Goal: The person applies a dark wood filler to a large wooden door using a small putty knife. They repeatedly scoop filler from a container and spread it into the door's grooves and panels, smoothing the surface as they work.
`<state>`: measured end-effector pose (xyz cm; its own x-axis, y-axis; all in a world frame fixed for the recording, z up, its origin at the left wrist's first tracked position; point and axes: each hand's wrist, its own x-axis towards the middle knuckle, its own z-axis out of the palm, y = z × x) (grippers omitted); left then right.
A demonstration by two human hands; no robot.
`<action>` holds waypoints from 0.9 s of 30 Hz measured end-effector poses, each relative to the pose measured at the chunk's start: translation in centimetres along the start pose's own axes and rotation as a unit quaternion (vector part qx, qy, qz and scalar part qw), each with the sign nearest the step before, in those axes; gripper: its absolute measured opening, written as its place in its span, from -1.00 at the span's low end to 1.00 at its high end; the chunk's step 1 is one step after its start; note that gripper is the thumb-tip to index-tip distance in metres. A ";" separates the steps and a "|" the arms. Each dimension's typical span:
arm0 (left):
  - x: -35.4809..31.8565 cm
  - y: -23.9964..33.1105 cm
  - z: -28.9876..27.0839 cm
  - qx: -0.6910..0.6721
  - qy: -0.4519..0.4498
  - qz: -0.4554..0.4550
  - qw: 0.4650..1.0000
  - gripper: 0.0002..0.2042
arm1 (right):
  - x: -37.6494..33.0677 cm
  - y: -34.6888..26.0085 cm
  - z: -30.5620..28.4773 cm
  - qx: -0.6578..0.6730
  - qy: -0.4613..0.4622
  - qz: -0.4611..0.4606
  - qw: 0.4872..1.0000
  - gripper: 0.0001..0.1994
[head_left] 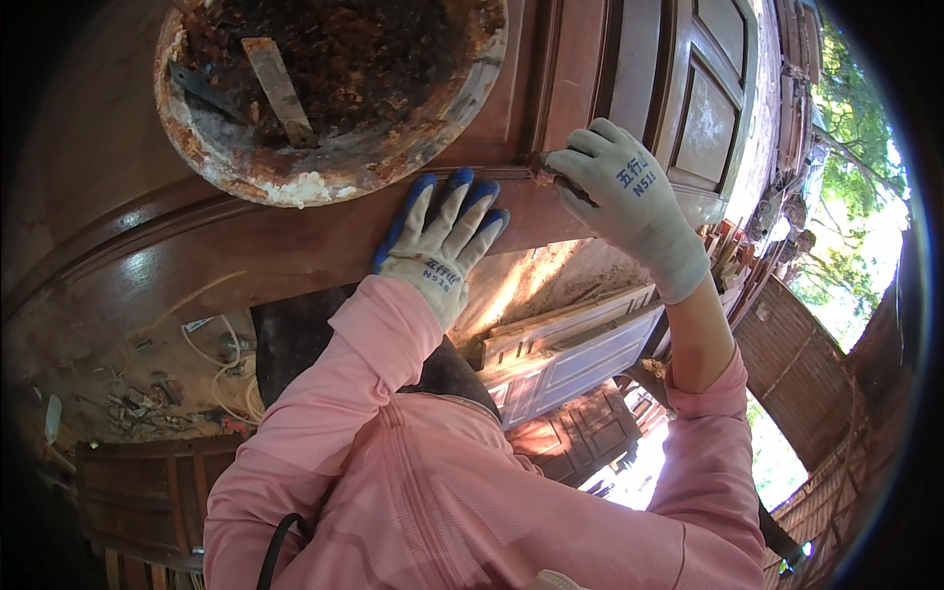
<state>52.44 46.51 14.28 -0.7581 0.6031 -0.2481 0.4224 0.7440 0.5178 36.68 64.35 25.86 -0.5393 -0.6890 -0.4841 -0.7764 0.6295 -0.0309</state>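
Note:
A brown panelled wooden door lies flat in front of me. My left hand, in a pale work glove with blue fingertips, rests on its near edge with fingers stretched out and apart. My right hand, gloved the same way, is closed just above the frame beside a moulding groove; whatever its fingers hold is hidden. Just beyond my left hand, a round, crusted basin with dark brown residue sits on the door. Two flat blades stand in it, a light rust-stained strip and a darker scraper-like one.
Pale panelled doors lean below the work surface to the right, near a reddish-brown door. A pale cord and scattered debris lie on the ground at left. Another brown wooden panel stands at lower left.

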 end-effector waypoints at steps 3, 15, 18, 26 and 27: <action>-0.1 0.1 0.6 0.006 0.016 -0.001 1.000 -0.19 | -0.1 0.1 0.0 0.038 -0.008 0.009 0.999 -0.81; -0.2 -0.3 0.1 -0.014 0.039 0.000 0.999 -0.14 | -0.1 3.4 1.2 0.346 -0.056 0.158 0.923 -0.73; -0.2 -0.3 0.0 -0.019 0.034 0.005 0.999 -0.15 | -0.5 3.3 1.7 0.324 0.010 0.157 0.933 -0.75; -0.2 -0.1 -0.6 0.007 0.011 -0.003 1.000 -0.17 | 0.1 1.5 1.5 -0.027 0.054 -0.031 0.998 -0.79; -0.2 -0.1 -0.5 0.012 0.012 -0.004 1.000 -0.17 | 0.1 1.4 1.4 -0.032 0.043 -0.038 0.998 -0.80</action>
<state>52.30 46.18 14.66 -0.7728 0.5904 -0.2327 0.4281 0.7557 0.4957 35.99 65.72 24.53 -0.5027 -0.7638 -0.4049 -0.8337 0.5522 -0.0064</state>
